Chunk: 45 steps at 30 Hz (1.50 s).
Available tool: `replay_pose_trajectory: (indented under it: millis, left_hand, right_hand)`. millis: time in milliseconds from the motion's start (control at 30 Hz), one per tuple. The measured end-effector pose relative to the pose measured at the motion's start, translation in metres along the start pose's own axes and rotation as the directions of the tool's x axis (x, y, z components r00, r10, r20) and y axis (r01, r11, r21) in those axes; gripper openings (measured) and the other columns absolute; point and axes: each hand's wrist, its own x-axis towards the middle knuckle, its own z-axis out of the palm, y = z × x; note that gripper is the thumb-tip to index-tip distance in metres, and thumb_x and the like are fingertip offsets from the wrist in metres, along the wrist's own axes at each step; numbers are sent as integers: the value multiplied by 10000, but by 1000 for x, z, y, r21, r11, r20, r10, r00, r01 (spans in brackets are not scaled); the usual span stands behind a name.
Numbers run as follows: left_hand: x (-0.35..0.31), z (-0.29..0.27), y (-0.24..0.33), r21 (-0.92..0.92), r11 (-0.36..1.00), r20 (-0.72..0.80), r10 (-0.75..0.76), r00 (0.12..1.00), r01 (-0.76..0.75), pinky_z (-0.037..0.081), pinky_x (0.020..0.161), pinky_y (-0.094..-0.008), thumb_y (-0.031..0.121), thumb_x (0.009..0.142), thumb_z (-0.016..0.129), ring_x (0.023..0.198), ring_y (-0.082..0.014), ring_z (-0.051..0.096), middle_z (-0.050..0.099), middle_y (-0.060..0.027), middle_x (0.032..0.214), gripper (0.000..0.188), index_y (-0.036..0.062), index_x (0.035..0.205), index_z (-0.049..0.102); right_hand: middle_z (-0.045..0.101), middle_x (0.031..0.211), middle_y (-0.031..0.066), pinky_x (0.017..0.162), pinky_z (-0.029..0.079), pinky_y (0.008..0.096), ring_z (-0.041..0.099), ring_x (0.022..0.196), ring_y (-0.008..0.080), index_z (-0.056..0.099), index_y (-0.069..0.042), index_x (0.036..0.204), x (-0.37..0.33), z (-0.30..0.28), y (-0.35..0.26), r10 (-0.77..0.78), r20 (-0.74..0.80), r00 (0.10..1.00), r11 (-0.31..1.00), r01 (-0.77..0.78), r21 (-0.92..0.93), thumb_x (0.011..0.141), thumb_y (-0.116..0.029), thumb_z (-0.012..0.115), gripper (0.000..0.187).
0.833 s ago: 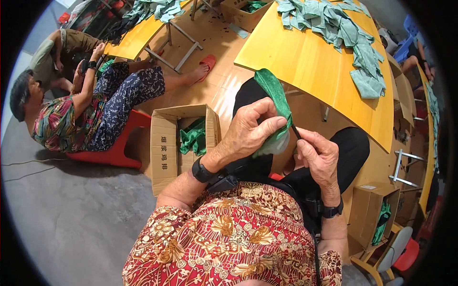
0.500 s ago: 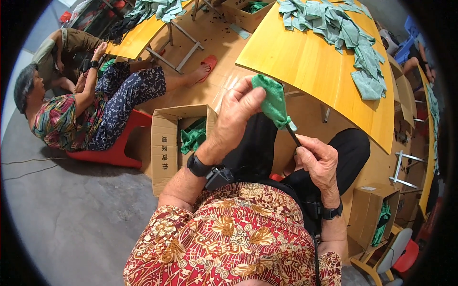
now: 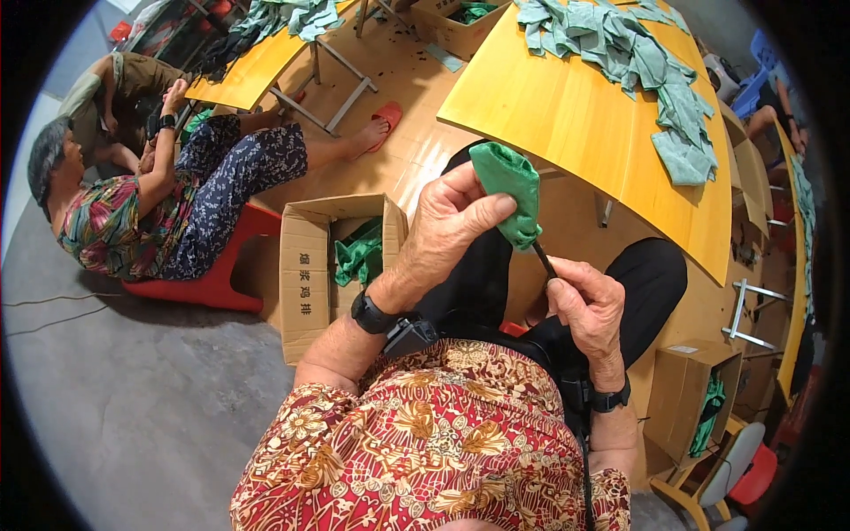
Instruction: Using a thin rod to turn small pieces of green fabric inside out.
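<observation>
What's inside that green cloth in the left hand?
The green cloth, held by the left hand, covers its inside, so any contents can't be seen. A thin dark strip shows at its lower end, pinched in the right hand.

Green cloth (image 3: pixel 517 180) now wider near rod (image 3: pixel 543 257)
</observation>
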Motion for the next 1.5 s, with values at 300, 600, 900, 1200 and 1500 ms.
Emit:
replay_pose_trajectory:
  millis: [300,600,900,1200,1500]
  left_hand:
    - [0,-6,-1,267,957,40,-131,991,115,505,869,-257,145,933,667,942,-78,615,674,-1,1015,263,7,1156,637]
    - [3,-8,-8,81,992,-166,106,980,-93,516,753,-220,130,922,684,791,-74,621,682,-10,889,150,20,1019,649]
    - [5,-7,-13,197,977,-187,120,975,-82,501,699,-202,120,907,703,742,-58,605,653,11,813,111,52,882,619]
    - [4,-11,-23,145,985,-142,113,983,-92,527,762,-253,149,914,694,788,-88,625,680,-16,892,123,43,952,646]
    - [11,-15,0,166,984,-83,76,994,-62,552,860,-312,315,992,565,1004,-181,669,687,-157,1088,433,-26,1261,571]
  right_hand:
    - [617,714,0,560,463,199,567,603,58,669,-2,1149,0,8,1,42,-49,998,999,-41,17,910,-34,618,246]
    - [613,718,6,557,464,205,563,595,64,661,7,1160,-6,2,0,30,35,999,999,-30,12,917,-31,605,252]
    - [609,736,8,528,438,202,544,591,51,659,5,1175,-4,1,0,54,-41,998,997,-51,57,927,-36,599,258]
    - [614,742,24,542,444,226,537,596,72,664,-9,1177,2,15,6,-201,-219,955,964,153,-218,894,6,631,286]
    - [570,694,82,528,437,285,544,560,175,669,-7,1145,-1,8,-5,-357,-52,933,837,295,-461,802,75,674,353]
